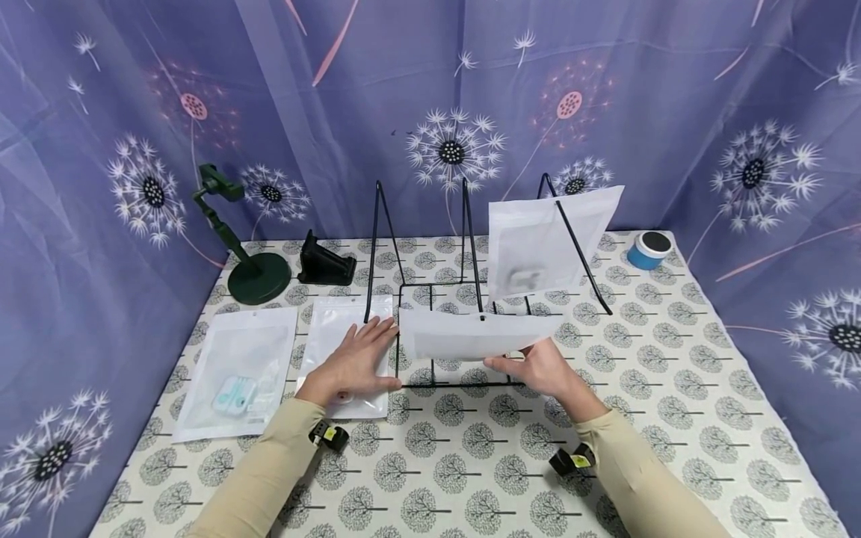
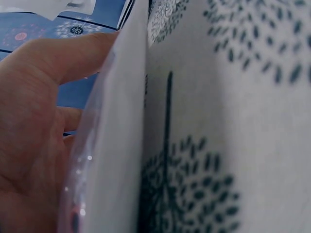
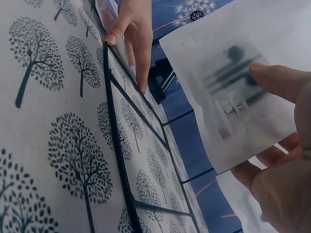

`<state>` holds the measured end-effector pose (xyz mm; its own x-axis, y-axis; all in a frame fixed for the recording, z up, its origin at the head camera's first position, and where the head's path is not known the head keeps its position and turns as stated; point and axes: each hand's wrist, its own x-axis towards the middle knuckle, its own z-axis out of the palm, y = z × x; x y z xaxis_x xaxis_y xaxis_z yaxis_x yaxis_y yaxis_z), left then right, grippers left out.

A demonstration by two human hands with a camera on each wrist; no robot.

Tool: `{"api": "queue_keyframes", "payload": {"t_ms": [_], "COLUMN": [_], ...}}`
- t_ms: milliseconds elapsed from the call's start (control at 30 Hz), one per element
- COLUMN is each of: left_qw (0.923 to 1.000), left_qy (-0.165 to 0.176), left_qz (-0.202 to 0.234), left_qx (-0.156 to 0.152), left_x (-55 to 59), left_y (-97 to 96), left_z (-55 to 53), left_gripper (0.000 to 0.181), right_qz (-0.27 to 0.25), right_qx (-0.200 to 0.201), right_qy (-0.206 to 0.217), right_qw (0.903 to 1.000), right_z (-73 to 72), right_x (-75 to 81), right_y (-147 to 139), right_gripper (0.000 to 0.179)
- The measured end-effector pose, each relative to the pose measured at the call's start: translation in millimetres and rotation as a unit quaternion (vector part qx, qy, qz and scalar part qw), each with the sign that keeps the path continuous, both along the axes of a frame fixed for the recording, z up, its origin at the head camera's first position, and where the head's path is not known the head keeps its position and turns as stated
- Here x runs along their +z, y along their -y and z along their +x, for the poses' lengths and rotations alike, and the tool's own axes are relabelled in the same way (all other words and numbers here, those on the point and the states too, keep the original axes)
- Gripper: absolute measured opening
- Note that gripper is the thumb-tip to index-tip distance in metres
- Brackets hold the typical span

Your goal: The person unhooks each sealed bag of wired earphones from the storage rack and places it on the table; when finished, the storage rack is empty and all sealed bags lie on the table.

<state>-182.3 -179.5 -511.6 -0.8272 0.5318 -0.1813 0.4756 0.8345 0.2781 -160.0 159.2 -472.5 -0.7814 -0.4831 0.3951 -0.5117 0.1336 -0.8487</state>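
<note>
My right hand point(image 1: 538, 366) pinches a white zip pouch point(image 1: 471, 336) by its lower part, thumb on one face and fingers behind. In the right wrist view, a dark item shows through that pouch point(image 3: 204, 121). Its top hole meets the tip of the middle prong of a black wire rack point(image 1: 464, 385); whether the prong passes through, I cannot tell. My left hand point(image 1: 356, 359) lies with extended fingers over another white pouch point(image 1: 346, 314), thumb and fingertips at the rack's left side. A third pouch point(image 1: 531, 239) hangs on the right prong.
Left on the patterned tablecloth lies a pouch point(image 1: 255, 336) with a pale blue case inside. Behind it stand a dark green phone stand point(image 1: 258, 278) and a black holder point(image 1: 326, 261). A blue jar point(image 1: 647, 252) stands back right. Purple curtain point(image 1: 430, 90) encloses the table's back and sides.
</note>
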Motion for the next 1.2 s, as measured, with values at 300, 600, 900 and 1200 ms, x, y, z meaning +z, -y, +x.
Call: {"api": "queue_keyframes", "payload": {"t_ms": [300,600,900,1200], "left_qw": [1.0000,1.0000,1.0000,1.0000], "left_qy": [-0.004,-0.002,0.005,-0.002], "left_qz": [0.003,0.004,0.001,-0.004], "left_qx": [-0.005,-0.003,0.000,-0.003], "left_x": [1.8,1.3,-0.4,-1.4], "left_y": [0.9,-0.1,1.0,0.7], "left_z": [1.1,1.4,1.7,-0.1], "left_gripper": [0.104,0.104,0.106,0.105], "right_qz": [-0.002,0.002,0.040,0.075], "right_qx": [0.015,0.007,-0.040,-0.086], "right_qy": [-0.042,-0.055,-0.007,0.023], "right_qw": [0.9990,0.9984,0.9984,0.9933], "right_z": [4.3,10.8,24.0,33.4], "right_x": [-1.4,-1.3,3.8,7.4], "right_y": [-3.0,-5.3,-24.7,-50.5], "right_gripper": [0.056,0.038,0.044,0.047]}}
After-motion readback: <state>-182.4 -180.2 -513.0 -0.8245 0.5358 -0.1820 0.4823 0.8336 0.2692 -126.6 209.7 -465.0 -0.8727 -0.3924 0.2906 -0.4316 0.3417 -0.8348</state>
